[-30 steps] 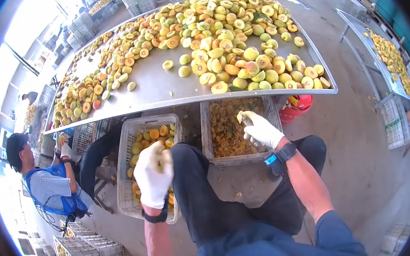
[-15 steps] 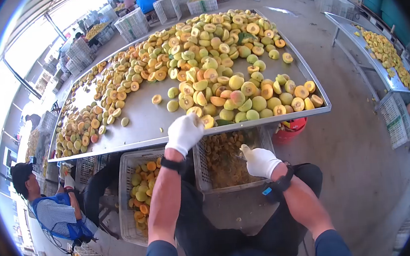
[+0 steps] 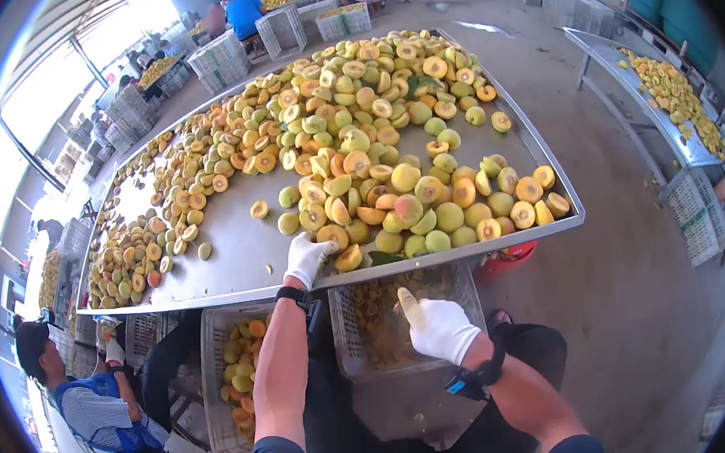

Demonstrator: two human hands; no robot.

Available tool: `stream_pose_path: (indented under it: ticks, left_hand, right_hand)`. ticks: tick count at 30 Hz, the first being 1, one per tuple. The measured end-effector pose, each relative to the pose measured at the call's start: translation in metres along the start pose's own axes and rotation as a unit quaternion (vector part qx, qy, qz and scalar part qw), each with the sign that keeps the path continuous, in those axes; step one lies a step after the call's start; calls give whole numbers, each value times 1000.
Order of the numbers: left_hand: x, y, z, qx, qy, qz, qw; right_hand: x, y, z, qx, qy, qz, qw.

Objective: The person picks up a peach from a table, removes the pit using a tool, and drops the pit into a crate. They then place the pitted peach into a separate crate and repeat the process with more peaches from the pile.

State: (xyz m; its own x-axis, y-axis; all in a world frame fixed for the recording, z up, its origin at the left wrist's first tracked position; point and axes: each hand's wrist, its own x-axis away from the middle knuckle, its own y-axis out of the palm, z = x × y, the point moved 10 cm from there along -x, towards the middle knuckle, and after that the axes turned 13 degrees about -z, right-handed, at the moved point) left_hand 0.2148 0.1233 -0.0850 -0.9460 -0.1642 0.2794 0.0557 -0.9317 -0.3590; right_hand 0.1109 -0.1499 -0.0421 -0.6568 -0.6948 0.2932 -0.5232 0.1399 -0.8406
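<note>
My left hand [image 3: 308, 260], in a white glove, is at the near edge of the metal table [image 3: 239, 280]. Its fingers are closed on a halved yellow fruit [image 3: 333, 236] beside the heap of halves and whole fruit [image 3: 356, 142]. Lower and to the right, my right hand [image 3: 440, 328], also gloved, is held above a crate [image 3: 351, 347] with wet-looking scraps [image 3: 378, 315] in it. Its fingers are curled together, and what they hold is too hidden to name.
A crate of fruit [image 3: 214, 391] stands left of my legs, and a red bucket [image 3: 510, 259] sits under the table's right corner. A co-worker in a cap [image 3: 96, 409] sits at the left. Another fruit table [image 3: 623, 78] is at the right.
My left hand has come down and slightly left, onto the fruit at the table edge. My right hand has moved down and left over the crate. The view has shifted slightly.
</note>
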Motion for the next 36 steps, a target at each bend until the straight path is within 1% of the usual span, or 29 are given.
stream_pose_path:
  ticks: [2, 3, 4, 6, 7, 8, 10, 11, 12, 13, 14, 16, 17, 18, 19, 20, 21, 22, 24, 25, 27, 28, 30, 31, 32, 34, 35, 36]
  left_hand:
    - [0, -12, 0, 12, 23, 56, 998]
    - [6, -17, 0, 52, 28, 93, 994]
    - [9, -19, 4, 52, 34, 97, 993]
    - [22, -25, 3, 158, 32, 129, 978]
    - [29, -25, 10, 190, 58, 131, 971]
    - [36, -29, 13, 192, 57, 136, 970]
    - [49, -16, 22, 315, 51, 40, 947]
    - [59, -13, 23, 312, 42, 55, 948]
    - [71, -5, 24, 338, 19, 24, 941]
    - [82, 3, 21, 367, 4, 10, 930]
    - [97, 13, 15, 397, -12, -3, 918]
    - [139, 33, 26, 441, -17, -24, 897]
    - [144, 43, 16, 444, 1, -79, 892]
    - [156, 48, 7, 450, -6, -76, 890]
    - [168, 53, 6, 425, 0, -83, 901]
    - [179, 60, 7, 400, 8, -90, 912]
    - [200, 63, 22, 302, 62, -47, 950]
    - [207, 65, 31, 308, 122, -19, 943]
    - [219, 69, 38, 284, 158, -40, 945]
    - [217, 74, 31, 289, 160, -42, 943]
    - [212, 83, 18, 396, 194, -39, 897]
    - [212, 85, 17, 400, 194, -41, 895]
    - [210, 105, 18, 529, 160, -123, 824]
    - [211, 110, 16, 595, 110, -99, 790]
    - [210, 108, 13, 598, 110, -101, 788]
    - [211, 114, 23, 589, 131, -192, 774]
    - [211, 115, 22, 590, 132, -193, 772]
    - [214, 112, 33, 609, 161, -205, 749]
  right_hand:
    - [0, 0, -5, 3, 12, -26, 1000]
    - [-1, -3, -6, 0, 12, -22, 1000]
    - [-2, -3, -8, -4, 11, -19, 1000]
    - [-2, -1, -7, -10, 13, -12, 1000]
    - [0, 2, -4, -19, 19, -13, 1000]
    - [0, 4, -4, -17, 14, -16, 1000]
    - [3, 1, -3, -45, 13, 3, 999]
    - [11, -7, -7, -85, -7, 40, 996]
    - [8, 0, 1, -100, 4, 41, 994]
    - [16, -14, -9, -152, -51, 101, 982]
    - [24, -19, -13, -192, -62, 103, 974]
    - [32, -21, -24, -208, -78, 119, 968]
    - [35, -19, -30, -209, -76, 109, 969]
    - [40, -17, -38, -260, -84, 106, 956]
    - [43, -16, -45, -310, -90, 104, 941]
    - [46, -14, -54, -309, -86, 100, 942]
    - [57, -16, -69, -274, -107, 126, 947]
    - [63, -21, -82, -239, -134, 156, 949]
    - [65, -15, -89, -209, -111, 147, 960]
    - [63, -9, -90, -181, -92, 147, 968]
    - [62, 0, -92, -139, -57, 148, 977]
    - [61, 5, -92, -136, -54, 148, 978]
    - [59, 14, -89, -104, -28, 147, 983]
    - [59, 16, -89, -100, -25, 146, 984]
    - [57, 18, -88, -110, -22, 141, 984]
    - [57, 19, -87, -117, -17, 136, 984]
    - [58, 18, -86, -131, -16, 143, 981]
    - [58, 16, -85, -146, -16, 150, 978]
